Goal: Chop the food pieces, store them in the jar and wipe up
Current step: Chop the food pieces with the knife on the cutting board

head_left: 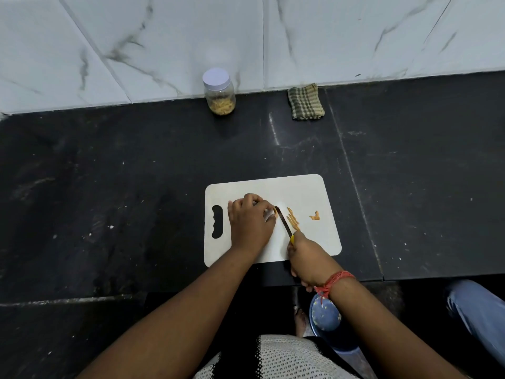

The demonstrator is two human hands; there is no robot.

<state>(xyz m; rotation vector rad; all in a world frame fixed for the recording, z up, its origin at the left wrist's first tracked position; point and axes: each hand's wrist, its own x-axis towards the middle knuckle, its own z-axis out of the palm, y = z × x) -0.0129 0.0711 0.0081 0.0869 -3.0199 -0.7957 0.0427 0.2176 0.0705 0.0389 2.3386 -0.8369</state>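
A white cutting board (300, 192) lies on the black counter. My left hand (250, 218) rests on the board with curled fingers, pinching a small orange food piece at its fingertips. My right hand (306, 258) grips a yellow-handled knife (283, 221), its blade set against that piece. Cut orange strips (293, 219) lie just right of the blade, and a small scrap (315, 216) sits further right. A clear jar (220, 93) with a white lid, holding chopped pieces, stands at the back by the wall. A folded checked cloth (306, 102) lies to its right.
A blue bowl (325, 314) with bits in it sits below the counter edge near my right wrist. A person's blue-trousered leg (478, 310) is at the lower right. The marble wall (164, 36) bounds the back of the black counter (109, 187).
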